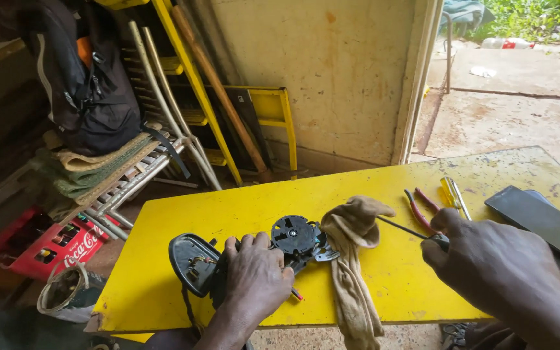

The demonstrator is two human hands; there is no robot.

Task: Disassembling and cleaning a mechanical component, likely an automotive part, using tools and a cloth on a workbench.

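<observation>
My left hand (256, 275) presses down on a black, opened-up appliance (192, 262) lying on the yellow table (241, 201). A round black part (294, 235) of it sticks out past my fingers, with small wires beside it. My right hand (487, 259) grips a thin dark screwdriver (402, 228) whose shaft points left toward the round part, crossing over a tan cloth (351, 259). The cloth hangs over the table's near edge.
Red-handled pliers (420, 209), a yellow-handled screwdriver (454, 194) and two dark phones (542, 220) lie on the table's right side. A red bottle crate (40, 246), a backpack (85, 78) on stacked chairs and yellow frames stand to the left. An open doorway (507, 84) is behind.
</observation>
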